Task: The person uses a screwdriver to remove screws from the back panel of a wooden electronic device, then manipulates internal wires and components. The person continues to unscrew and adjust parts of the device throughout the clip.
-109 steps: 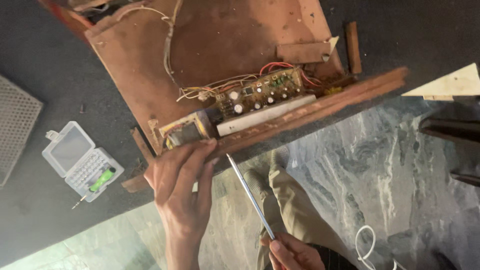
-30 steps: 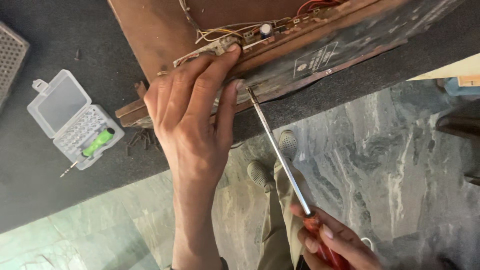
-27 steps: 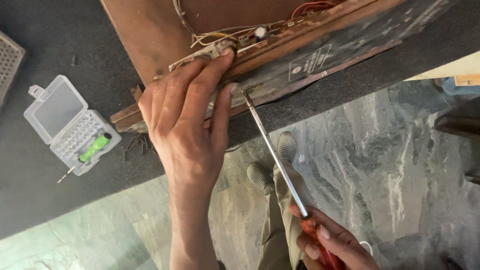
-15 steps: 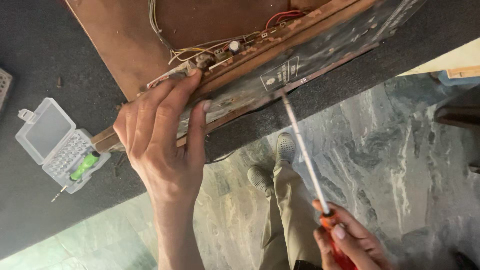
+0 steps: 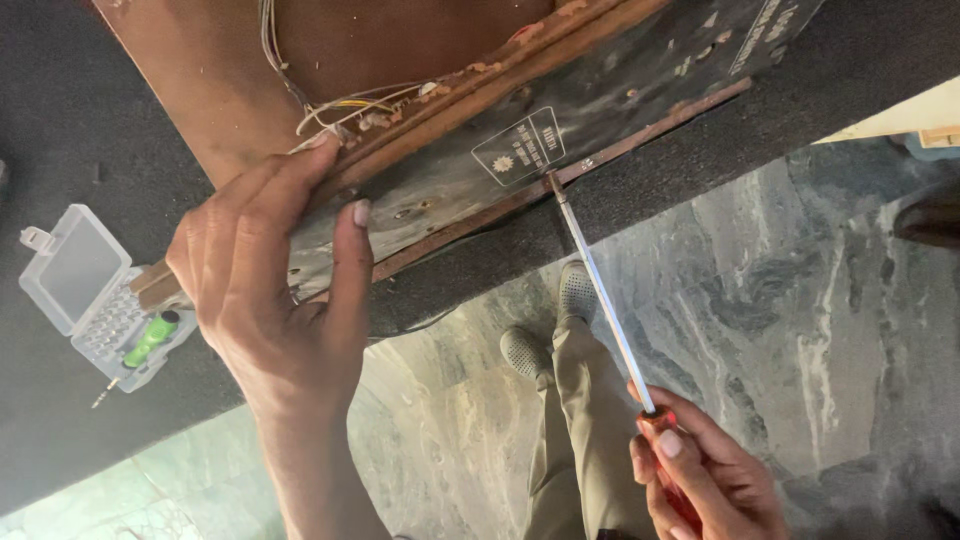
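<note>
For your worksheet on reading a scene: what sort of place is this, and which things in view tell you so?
Probably a small repair workbench for old electronics. An opened wooden cabinet with loose wires lies on a dark mat; the left hand steadies it, the right hand works a long screwdriver, and a clear bit case sits nearby.

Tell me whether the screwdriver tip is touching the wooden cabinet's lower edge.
Touching. The head view shows the screwdriver in the right hand, its tip meeting the wooden cabinet at the lower strip, no gap visible.

A dark felt-like tabletop stands over a grey-green veined marble floor.
</note>
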